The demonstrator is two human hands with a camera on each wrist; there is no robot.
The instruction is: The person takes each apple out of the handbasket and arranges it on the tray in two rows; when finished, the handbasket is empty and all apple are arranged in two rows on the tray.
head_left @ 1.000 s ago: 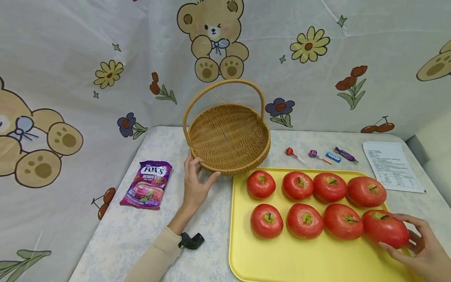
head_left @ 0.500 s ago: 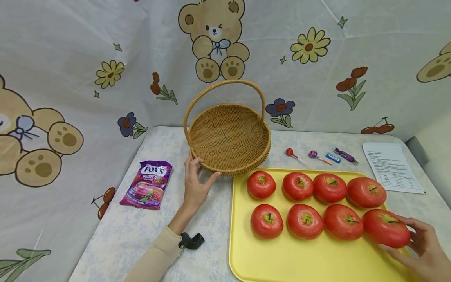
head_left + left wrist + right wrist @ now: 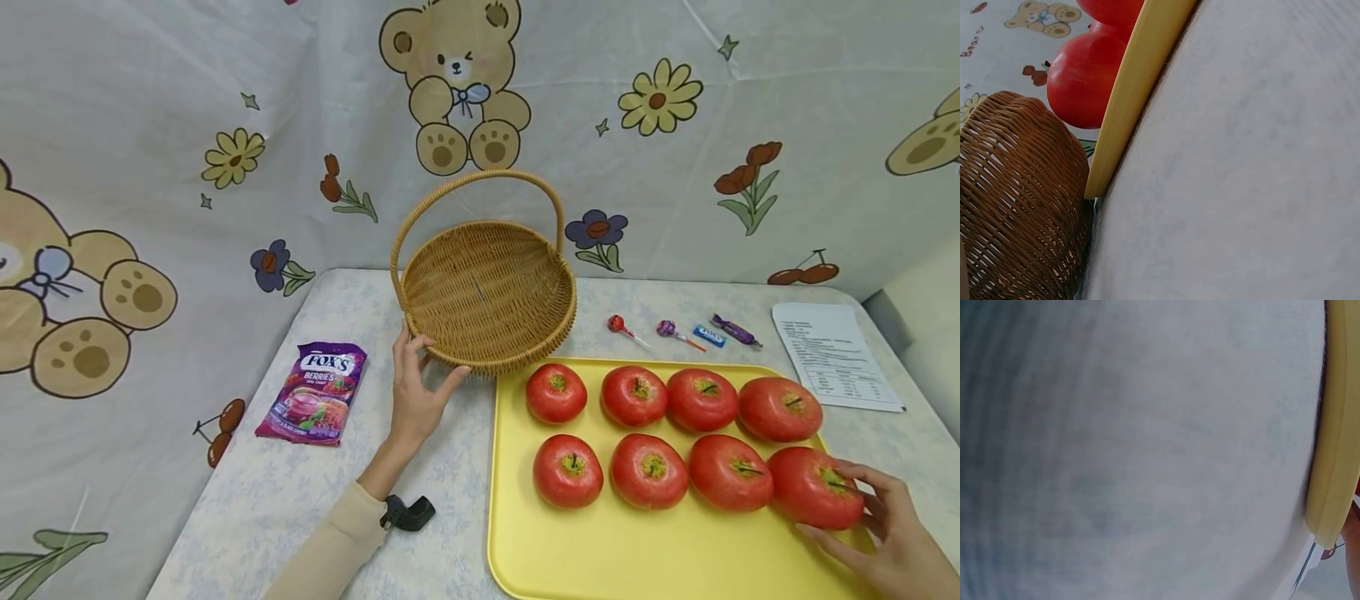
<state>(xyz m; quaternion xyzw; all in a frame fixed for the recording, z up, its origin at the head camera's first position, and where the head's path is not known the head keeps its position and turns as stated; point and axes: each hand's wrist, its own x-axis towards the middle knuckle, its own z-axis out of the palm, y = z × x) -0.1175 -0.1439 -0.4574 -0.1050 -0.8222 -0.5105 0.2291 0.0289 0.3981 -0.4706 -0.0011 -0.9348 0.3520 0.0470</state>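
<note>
Cupping the red apple (image 3: 816, 498) at the yellow tray's (image 3: 637, 558) four o'clock corner, the right hand (image 3: 892, 542) curls round it; the left hand (image 3: 417, 392), fingers relaxed, touches the wicker basket's (image 3: 487, 292) seven o'clock rim.

Candy bag (image 3: 312, 393): white lettering "FOX'S" above "BERRIES" (the smaller print below cannot be read). Paper sheet (image 3: 835, 353): printed lines too small to read. Blue candy (image 3: 708, 335): label illegible.
</note>
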